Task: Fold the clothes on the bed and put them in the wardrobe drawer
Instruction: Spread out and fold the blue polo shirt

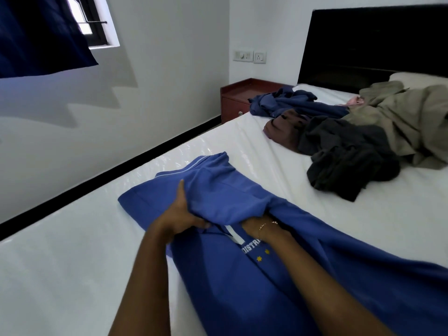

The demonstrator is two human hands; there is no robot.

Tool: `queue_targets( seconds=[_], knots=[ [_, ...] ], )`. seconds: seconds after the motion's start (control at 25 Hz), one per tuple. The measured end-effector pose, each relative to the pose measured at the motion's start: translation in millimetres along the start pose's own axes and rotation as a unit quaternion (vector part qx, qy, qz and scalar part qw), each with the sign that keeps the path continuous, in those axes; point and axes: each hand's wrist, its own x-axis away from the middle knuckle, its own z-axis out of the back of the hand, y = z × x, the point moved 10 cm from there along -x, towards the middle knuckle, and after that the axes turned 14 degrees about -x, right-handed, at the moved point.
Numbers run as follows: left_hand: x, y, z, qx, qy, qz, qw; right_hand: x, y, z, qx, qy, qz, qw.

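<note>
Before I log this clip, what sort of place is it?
Most likely a home bedroom: a bed with a dark headboard, a wooden bedside table against the wall, and a pile of unfolded clothes on the mattress.

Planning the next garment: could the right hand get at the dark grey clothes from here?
Probably not yet: the right hand is tucked under a fold of the blue shirt, and the dark grey clothes lie apart, farther up the bed.
</note>
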Motion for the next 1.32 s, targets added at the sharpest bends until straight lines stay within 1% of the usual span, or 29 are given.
queue_targets(
  seconds=[0.04, 0.08, 0.12, 0.16, 0.2, 0.24, 0.28, 0.32, 0.36, 0.44, 0.48, 0.52, 0.56, 0.6, 0.68, 0.72, 0.76, 0.84, 0.92, 0.96, 1.0, 1.04, 1.08, 1.12, 1.16, 1.2, 1.24, 1.28, 1.32],
  knots=[
    [3.8, -8.3, 9.5, 0.039, 0.039, 0.025, 0.998, 5.7, -1.5, 2.4, -0.032, 0.02, 0.005, 0.999],
    [9.1, -18.7, 17.9, 0.11, 0.082, 0.06, 0.989, 10.8, -1.9, 5.5, -0.082, 0.041, 0.018, 0.996],
    [15.2, -28.7, 22.6, 0.194, 0.117, 0.092, 0.97, 18.9, 0.0, 8.4, -0.186, 0.058, 0.027, 0.98],
    [21.7, -35.9, 23.8, 0.26, 0.142, 0.112, 0.949, 25.9, 0.3, 7.7, -0.295, 0.064, 0.028, 0.953],
    [25.9, -40.4, 22.4, 0.313, 0.158, 0.114, 0.93, 31.8, -2.1, 4.8, -0.389, 0.068, 0.029, 0.918],
    [30.7, -39.4, 20.2, 0.363, 0.169, 0.099, 0.911, 35.4, -6.8, 0.8, -0.445, 0.076, 0.033, 0.892],
    [34.2, -36.1, 17.7, 0.411, 0.172, 0.072, 0.892, 39.9, -12.1, -3.7, -0.472, 0.092, 0.036, 0.876],
    [38.1, -30.9, 16.0, 0.441, 0.169, 0.043, 0.88, 43.0, -16.0, -8.4, -0.506, 0.105, 0.032, 0.856],
    [40.6, -26.8, 15.4, 0.451, 0.172, 0.019, 0.876, 44.3, -18.2, -15.0, -0.554, 0.103, 0.022, 0.826],
    [41.9, -21.2, 14.0, 0.445, 0.175, -0.005, 0.878, 46.2, -25.2, -30.4, -0.673, 0.051, 0.001, 0.738],
    [39.8, -22.4, 12.6, 0.438, 0.177, 0.002, 0.881, 48.7, -28.1, -37.4, -0.708, 0.025, -0.019, 0.705],
    [37.5, -24.1, 10.0, 0.427, 0.176, 0.017, 0.887, 50.5, -25.4, -44.3, -0.708, 0.019, -0.049, 0.704],
    [36.9, -30.0, 8.3, 0.398, 0.186, 0.044, 0.897, 54.3, -20.5, -52.1, -0.696, 0.022, -0.085, 0.712],
    [37.1, -37.7, 6.8, 0.352, 0.199, 0.077, 0.911, 57.3, -12.4, -60.1, -0.662, 0.029, -0.12, 0.739],
    [44.8, -45.2, 14.0, 0.182, 0.259, 0.118, 0.941, 70.1, -3.8, -70.0, -0.587, 0.016, -0.17, 0.791],
    [50.1, -40.6, 19.9, 0.081, 0.29, 0.122, 0.946, 76.3, -2.0, -70.9, -0.557, 0.006, -0.181, 0.81],
    [55.6, -32.6, 24.3, -0.001, 0.314, 0.124, 0.941, 80.6, 1.7, -66.8, -0.53, 0.008, -0.188, 0.827],
    [66.8, -7.7, 29.8, -0.12, 0.345, 0.123, 0.923, 90.0, 8.2, -45.9, -0.507, 0.047, -0.181, 0.842],
    [69.4, 32.9, 22.1, -0.208, 0.351, 0.072, 0.91, 94.5, 23.4, -8.9, -0.478, 0.14, -0.144, 0.855],
    [65.3, 57.1, 7.6, -0.243, 0.336, 0.021, 0.91, 99.0, 32.5, 14.7, -0.441, 0.195, -0.122, 0.867],
    [59.9, 80.7, -15.4, -0.267, 0.306, -0.043, 0.913, 104.8, 41.9, 39.4, -0.38, 0.247, -0.102, 0.885],
    [55.1, 100.9, -43.2, -0.274, 0.268, -0.102, 0.918, 113.2, 49.6, 65.0, -0.298, 0.291, -0.081, 0.906],
    [50.4, 114.3, -70.7, -0.277, 0.229, -0.141, 0.922, 124.0, 56.1, 89.5, -0.204, 0.326, -0.066, 0.921],
    [45.9, 121.8, -93.2, -0.288, 0.201, -0.158, 0.923, 134.2, 63.6, 111.6, -0.099, 0.343, -0.058, 0.932],
    [41.3, 121.3, -109.7, -0.317, 0.176, -0.161, 0.918, 141.1, 71.7, 127.0, 0.011, 0.334, -0.064, 0.94],
    [35.9, 119.3, -124.4, -0.356, 0.151, -0.164, 0.907, 147.7, 85.9, 139.3, 0.118, 0.304, -0.087, 0.941],
    [30.3, 115.7, -136.5, -0.39, 0.125, -0.163, 0.898, 159.1, 101.8, 151.2, 0.209, 0.268, -0.122, 0.932],
    [24.1, 107.7, -140.1, -0.41, 0.104, -0.146, 0.894, 166.3, 119.5, 160.2, 0.274, 0.237, -0.154, 0.919],
    [18.9, 99.7, -140.5, -0.415, 0.089, -0.116, 0.898, 176.7, 133.4, 171.3, 0.31, 0.216, -0.185, 0.907]
  ],
)
